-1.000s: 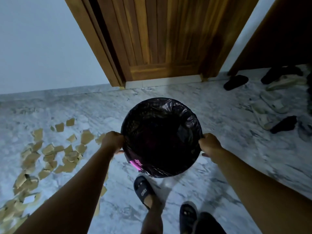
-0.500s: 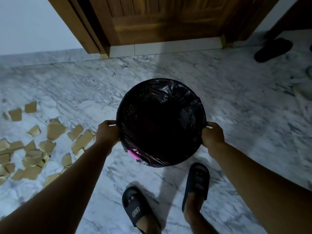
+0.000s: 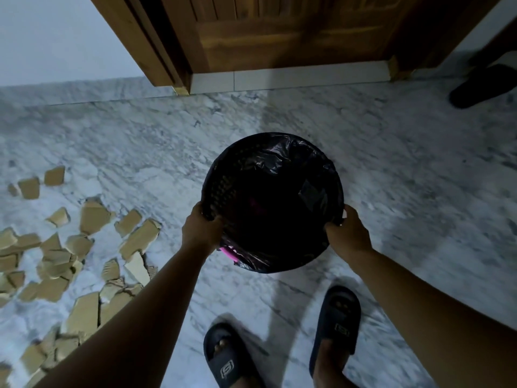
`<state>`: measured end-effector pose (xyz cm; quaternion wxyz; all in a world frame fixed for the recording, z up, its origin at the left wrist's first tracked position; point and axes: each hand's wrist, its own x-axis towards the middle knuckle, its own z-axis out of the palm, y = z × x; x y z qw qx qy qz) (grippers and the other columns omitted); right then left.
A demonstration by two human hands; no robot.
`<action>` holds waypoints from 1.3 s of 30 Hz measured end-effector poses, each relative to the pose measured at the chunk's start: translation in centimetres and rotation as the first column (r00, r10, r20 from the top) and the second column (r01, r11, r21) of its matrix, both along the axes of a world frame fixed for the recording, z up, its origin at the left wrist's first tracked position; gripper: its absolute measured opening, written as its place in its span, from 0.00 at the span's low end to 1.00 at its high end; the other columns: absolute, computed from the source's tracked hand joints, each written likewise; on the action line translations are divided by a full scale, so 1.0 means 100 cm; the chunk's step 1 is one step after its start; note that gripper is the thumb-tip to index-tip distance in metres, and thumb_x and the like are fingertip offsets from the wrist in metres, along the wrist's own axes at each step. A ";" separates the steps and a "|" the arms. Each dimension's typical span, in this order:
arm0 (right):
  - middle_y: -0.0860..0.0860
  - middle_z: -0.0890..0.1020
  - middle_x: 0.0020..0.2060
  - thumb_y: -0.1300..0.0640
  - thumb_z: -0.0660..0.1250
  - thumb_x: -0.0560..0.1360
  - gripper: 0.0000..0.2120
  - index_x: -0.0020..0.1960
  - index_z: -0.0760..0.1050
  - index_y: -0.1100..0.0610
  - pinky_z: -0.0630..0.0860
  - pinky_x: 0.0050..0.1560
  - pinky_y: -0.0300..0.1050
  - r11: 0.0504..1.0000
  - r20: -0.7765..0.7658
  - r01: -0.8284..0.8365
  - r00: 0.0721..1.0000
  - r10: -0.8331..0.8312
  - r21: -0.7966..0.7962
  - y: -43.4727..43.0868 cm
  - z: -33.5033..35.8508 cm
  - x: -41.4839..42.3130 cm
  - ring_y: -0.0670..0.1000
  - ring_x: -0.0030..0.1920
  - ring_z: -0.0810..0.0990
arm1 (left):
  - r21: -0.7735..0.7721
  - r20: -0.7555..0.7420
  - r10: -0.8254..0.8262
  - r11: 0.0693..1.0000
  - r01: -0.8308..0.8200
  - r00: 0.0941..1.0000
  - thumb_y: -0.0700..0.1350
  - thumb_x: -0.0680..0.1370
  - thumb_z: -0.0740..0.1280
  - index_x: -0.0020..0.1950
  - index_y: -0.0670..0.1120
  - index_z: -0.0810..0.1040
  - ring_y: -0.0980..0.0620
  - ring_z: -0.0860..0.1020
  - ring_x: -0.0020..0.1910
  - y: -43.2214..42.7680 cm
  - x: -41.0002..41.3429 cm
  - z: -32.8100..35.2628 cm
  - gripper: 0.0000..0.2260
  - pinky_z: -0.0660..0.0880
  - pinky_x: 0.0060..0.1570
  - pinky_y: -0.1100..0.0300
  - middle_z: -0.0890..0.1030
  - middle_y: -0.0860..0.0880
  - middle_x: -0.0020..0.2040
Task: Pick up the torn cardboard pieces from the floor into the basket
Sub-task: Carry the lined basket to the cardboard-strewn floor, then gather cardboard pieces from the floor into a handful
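Black-lined basket (image 3: 272,203), contents too dark to tell, gripped at its rim by left hand (image 3: 202,229) and right hand (image 3: 348,233).

**Basket at centre, cardboard off to its left**

The basket (image 3: 232,180) is between the hands. The left hand (image 3: 201,228) grips its rim at 8 o'clock and the right hand (image 3: 348,233) grips it at 4 o'clock. The torn cardboard pieces (image 3: 84,261) lie scattered on the floor (image 3: 140,141) from 8 to 9 o'clock of the basket, apart from it. The door (image 3: 279,32) stands at 12 o'clock and a loose slipper (image 3: 481,85) lies at 2 o'clock. The person's left foot (image 3: 229,357) and right foot (image 3: 335,317) are at 6 o'clock.
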<state>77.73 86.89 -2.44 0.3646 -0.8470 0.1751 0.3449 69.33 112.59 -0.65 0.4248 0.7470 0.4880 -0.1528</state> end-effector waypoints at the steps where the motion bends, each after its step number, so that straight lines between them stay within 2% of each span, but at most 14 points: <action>1: 0.61 0.75 0.64 0.56 0.63 0.81 0.28 0.79 0.59 0.56 0.74 0.49 0.50 0.999 0.014 -0.027 1.000 0.028 -0.022 0.001 0.012 -0.003 0.63 0.58 0.77 | 0.001 -0.009 -0.026 1.000 0.026 1.000 0.46 0.77 0.66 0.73 0.46 0.68 0.40 0.74 0.64 -0.001 -0.002 0.008 0.25 0.71 0.61 0.51 0.76 0.41 0.67; 3: 0.62 0.73 0.67 0.58 0.64 0.81 0.28 0.78 0.60 0.57 0.73 0.49 0.49 0.994 0.029 -0.092 0.995 0.094 -0.064 0.002 0.041 -0.008 0.64 0.62 0.76 | -0.011 -0.017 -0.058 0.998 0.058 0.998 0.48 0.78 0.67 0.76 0.47 0.66 0.41 0.73 0.66 -0.001 -0.008 0.035 0.27 0.71 0.58 0.53 0.74 0.41 0.70; 5: 0.61 0.72 0.69 0.55 0.65 0.80 0.30 0.79 0.59 0.55 0.76 0.53 0.52 0.978 0.018 -0.190 0.981 0.193 -0.084 0.006 0.075 -0.013 0.64 0.62 0.76 | -0.043 -0.016 -0.077 0.996 0.076 0.997 0.51 0.78 0.68 0.77 0.48 0.64 0.42 0.72 0.68 0.001 -0.018 0.063 0.28 0.71 0.60 0.54 0.72 0.42 0.72; 7: 0.61 0.71 0.70 0.52 0.64 0.80 0.31 0.79 0.58 0.53 0.76 0.53 0.52 0.957 0.003 -0.279 0.960 0.280 -0.083 0.010 0.125 -0.021 0.63 0.62 0.76 | -0.073 0.007 -0.069 0.995 0.069 0.998 0.53 0.78 0.68 0.77 0.49 0.65 0.42 0.71 0.70 0.006 -0.033 0.107 0.29 0.71 0.67 0.48 0.70 0.43 0.74; 9: 0.60 0.71 0.70 0.52 0.63 0.81 0.30 0.80 0.58 0.53 0.75 0.53 0.52 0.931 -0.003 -0.357 0.934 0.358 -0.080 0.014 0.180 -0.031 0.63 0.63 0.76 | -0.113 0.025 -0.042 0.993 0.045 0.999 0.53 0.77 0.68 0.76 0.50 0.66 0.43 0.72 0.69 0.010 -0.051 0.156 0.28 0.73 0.66 0.44 0.70 0.43 0.73; 12: 0.57 0.69 0.74 0.51 0.62 0.81 0.29 0.80 0.57 0.52 0.73 0.62 0.53 0.891 -0.007 -0.453 0.891 0.453 -0.032 0.021 0.278 -0.056 0.61 0.69 0.72 | -0.168 0.049 0.005 0.986 0.003 0.999 0.52 0.76 0.69 0.73 0.50 0.70 0.43 0.74 0.66 0.014 -0.087 0.245 0.25 0.74 0.63 0.43 0.74 0.43 0.70; 16: 0.55 0.73 0.71 0.50 0.62 0.81 0.29 0.80 0.58 0.51 0.71 0.52 0.45 0.788 0.055 -0.615 0.786 0.616 -0.031 0.029 0.384 -0.097 0.57 0.61 0.76 | -0.155 0.132 0.033 0.988 -0.012 0.991 0.53 0.75 0.69 0.68 0.52 0.74 0.44 0.78 0.62 0.008 -0.146 0.350 0.22 0.75 0.62 0.43 0.79 0.46 0.65; 20: 0.56 0.74 0.69 0.47 0.62 0.81 0.30 0.80 0.57 0.50 0.75 0.62 0.52 0.648 0.090 -0.760 0.643 0.761 -0.052 0.033 0.449 -0.144 0.58 0.64 0.77 | -0.053 0.236 0.042 0.998 -0.031 0.971 0.52 0.77 0.69 0.68 0.50 0.74 0.44 0.79 0.60 -0.009 -0.217 0.423 0.20 0.77 0.59 0.46 0.79 0.45 0.64; 22: 0.57 0.73 0.71 0.49 0.63 0.81 0.29 0.79 0.59 0.53 0.73 0.66 0.55 0.590 0.115 -0.805 0.581 0.806 -0.066 0.039 0.475 -0.171 0.59 0.66 0.75 | 0.006 0.256 0.045 0.999 -0.049 0.966 0.53 0.78 0.67 0.71 0.50 0.73 0.44 0.77 0.62 -0.018 -0.257 0.453 0.21 0.76 0.61 0.47 0.76 0.44 0.67; 24: 0.60 0.75 0.68 0.50 0.62 0.82 0.28 0.79 0.60 0.56 0.74 0.66 0.57 0.529 0.129 -0.844 0.518 0.846 -0.085 0.047 0.495 -0.197 0.61 0.64 0.77 | 0.033 0.261 0.056 0.997 -0.067 0.964 0.53 0.79 0.67 0.72 0.49 0.71 0.44 0.76 0.63 -0.023 -0.291 0.474 0.22 0.75 0.60 0.50 0.74 0.44 0.69; 28: 0.57 0.69 0.75 0.49 0.62 0.82 0.32 0.81 0.54 0.52 0.80 0.55 0.54 0.373 0.167 -0.922 0.354 0.920 -0.105 0.077 0.529 -0.276 0.59 0.58 0.81 | 0.093 0.291 0.128 0.983 -0.161 0.948 0.51 0.81 0.65 0.74 0.45 0.68 0.43 0.75 0.64 -0.026 -0.388 0.510 0.23 0.72 0.54 0.55 0.71 0.41 0.72; 31: 0.57 0.70 0.73 0.49 0.61 0.82 0.31 0.81 0.53 0.51 0.77 0.46 0.50 0.289 0.191 -0.949 0.263 0.946 -0.124 0.100 0.542 -0.336 0.58 0.52 0.81 | 0.158 0.286 0.162 0.964 -0.213 0.944 0.50 0.80 0.65 0.74 0.45 0.68 0.44 0.73 0.67 -0.022 -0.461 0.524 0.23 0.73 0.56 0.54 0.70 0.41 0.72; 35: 0.56 0.71 0.72 0.48 0.62 0.83 0.30 0.81 0.54 0.49 0.75 0.41 0.48 0.188 0.214 -0.971 0.154 0.965 -0.149 0.130 0.550 -0.423 0.55 0.45 0.81 | 0.215 0.283 0.209 0.937 -0.274 0.936 0.49 0.80 0.66 0.74 0.45 0.68 0.44 0.71 0.70 -0.019 -0.567 0.536 0.23 0.73 0.63 0.50 0.70 0.41 0.73; 39: 0.55 0.70 0.73 0.49 0.63 0.82 0.31 0.81 0.54 0.49 0.77 0.43 0.48 0.107 0.207 -0.979 0.070 0.976 -0.172 0.149 0.555 -0.506 0.52 0.44 0.78 | 0.219 0.256 0.255 0.924 -0.313 0.932 0.50 0.80 0.66 0.74 0.45 0.68 0.45 0.71 0.70 -0.020 -0.661 0.539 0.24 0.71 0.62 0.53 0.70 0.42 0.73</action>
